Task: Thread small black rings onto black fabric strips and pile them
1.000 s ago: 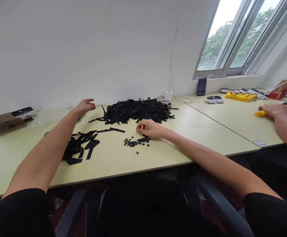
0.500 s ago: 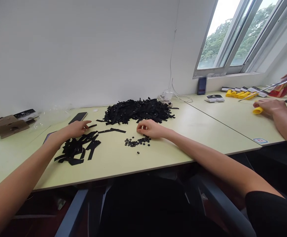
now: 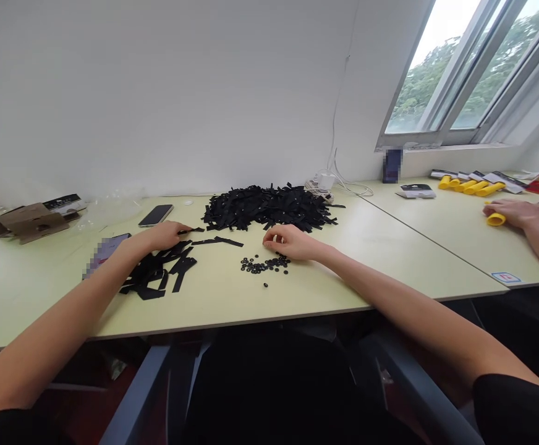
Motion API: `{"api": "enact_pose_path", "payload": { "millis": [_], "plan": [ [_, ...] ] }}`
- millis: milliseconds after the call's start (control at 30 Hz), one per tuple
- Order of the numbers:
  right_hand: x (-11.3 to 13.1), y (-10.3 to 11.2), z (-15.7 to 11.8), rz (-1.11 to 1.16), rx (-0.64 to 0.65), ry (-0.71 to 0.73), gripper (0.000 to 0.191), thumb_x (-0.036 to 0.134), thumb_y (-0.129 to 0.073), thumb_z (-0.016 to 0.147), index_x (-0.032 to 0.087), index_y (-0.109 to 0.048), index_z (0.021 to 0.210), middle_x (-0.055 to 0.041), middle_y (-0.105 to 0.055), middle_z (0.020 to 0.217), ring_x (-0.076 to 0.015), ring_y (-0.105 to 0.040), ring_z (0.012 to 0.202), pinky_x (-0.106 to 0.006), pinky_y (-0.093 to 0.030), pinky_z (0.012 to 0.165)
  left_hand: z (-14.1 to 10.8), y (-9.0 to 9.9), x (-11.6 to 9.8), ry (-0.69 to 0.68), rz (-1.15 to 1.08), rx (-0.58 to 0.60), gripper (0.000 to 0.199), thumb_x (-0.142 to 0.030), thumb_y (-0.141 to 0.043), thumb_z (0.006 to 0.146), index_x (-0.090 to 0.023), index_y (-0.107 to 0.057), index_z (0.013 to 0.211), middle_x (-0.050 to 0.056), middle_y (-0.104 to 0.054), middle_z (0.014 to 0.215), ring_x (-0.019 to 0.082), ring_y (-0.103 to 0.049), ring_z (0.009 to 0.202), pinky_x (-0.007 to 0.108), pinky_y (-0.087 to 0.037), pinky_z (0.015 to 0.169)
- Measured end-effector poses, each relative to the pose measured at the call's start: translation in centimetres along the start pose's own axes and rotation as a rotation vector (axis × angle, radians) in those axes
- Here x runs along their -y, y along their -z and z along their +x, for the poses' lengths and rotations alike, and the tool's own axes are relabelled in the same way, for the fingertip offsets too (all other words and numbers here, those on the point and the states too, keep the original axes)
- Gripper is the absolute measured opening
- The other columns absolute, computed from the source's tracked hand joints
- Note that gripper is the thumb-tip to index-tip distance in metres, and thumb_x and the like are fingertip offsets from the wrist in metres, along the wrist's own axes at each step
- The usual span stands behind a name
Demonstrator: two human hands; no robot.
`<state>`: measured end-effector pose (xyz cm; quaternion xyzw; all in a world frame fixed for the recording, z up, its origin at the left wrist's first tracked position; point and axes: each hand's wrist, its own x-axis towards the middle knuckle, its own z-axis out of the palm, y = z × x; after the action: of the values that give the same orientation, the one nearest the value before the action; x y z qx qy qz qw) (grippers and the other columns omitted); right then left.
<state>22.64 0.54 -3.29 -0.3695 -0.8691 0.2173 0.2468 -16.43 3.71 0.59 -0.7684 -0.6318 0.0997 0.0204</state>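
Left hand point(image 3: 165, 235) at a black strip point(image 3: 191, 230), grip unclear, loose strips point(image 3: 158, 272) just below it, right hand point(image 3: 288, 242) relaxed and curled on the table point(image 3: 390, 235), washers point(image 3: 264, 265) just beside it, strip pile point(image 3: 264, 208) beyond both hands

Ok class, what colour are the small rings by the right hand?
Black; the small rings show best in the head view, below the right hand.

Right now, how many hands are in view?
3: the left hand at the black strips, the right hand by the black washers, and a co-worker's hand on a yellow tube.
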Motion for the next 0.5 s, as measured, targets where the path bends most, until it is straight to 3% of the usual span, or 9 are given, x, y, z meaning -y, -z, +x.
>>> {"api": "enact_pose_path", "payload": {
  "millis": [167, 333, 500],
  "plan": [
    [0.0, -0.2, 0.9, -0.015, 0.007, 0.022, 0.02, 0.029, -0.059, 0.099, 0.016, -0.075, 0.101, -0.0088, -0.076, 0.104, -0.0182, -0.067, 0.083, -0.029, -0.047, 0.072, -3.3, 0.6, 1.0, 0.021, -0.046, 0.078, 0.083, -0.018, -0.048, 0.07, -0.022, -0.058, 0.152, 0.007, -0.064, 0.148, 0.03, -0.065, 0.129, 0.033, -0.054, 0.103],
    [1.7, -0.9, 4.1, -0.147, 0.116, 0.113, 0.021, 0.027, -0.059, 0.1, 0.015, -0.076, 0.101, -0.0105, -0.075, 0.104, -0.0185, -0.065, 0.084, -0.029, -0.042, 0.069, -4.7, 1.4, 0.2, 0.035, -0.014, 0.105, 0.071, -0.017, -0.046, 0.07, -0.017, -0.067, 0.138, 0.012, -0.07, 0.136, 0.03, -0.068, 0.12, 0.036, -0.055, 0.097],
    [3.6, -3.5, 7.5, -0.371, 0.147, 0.237, 0.022, 0.029, -0.06, 0.1, 0.012, -0.075, 0.102, -0.0136, -0.071, 0.108, -0.0211, -0.063, 0.091, -0.029, -0.038, 0.071, -4.0, 1.5, -3.2, -0.169, -0.101, -0.113, 0.052, -0.029, -0.038, 0.092, -0.018, -0.065, 0.135, 0.013, -0.065, 0.142, 0.029, -0.062, 0.127, 0.039, -0.05, 0.105]
  ]
}}
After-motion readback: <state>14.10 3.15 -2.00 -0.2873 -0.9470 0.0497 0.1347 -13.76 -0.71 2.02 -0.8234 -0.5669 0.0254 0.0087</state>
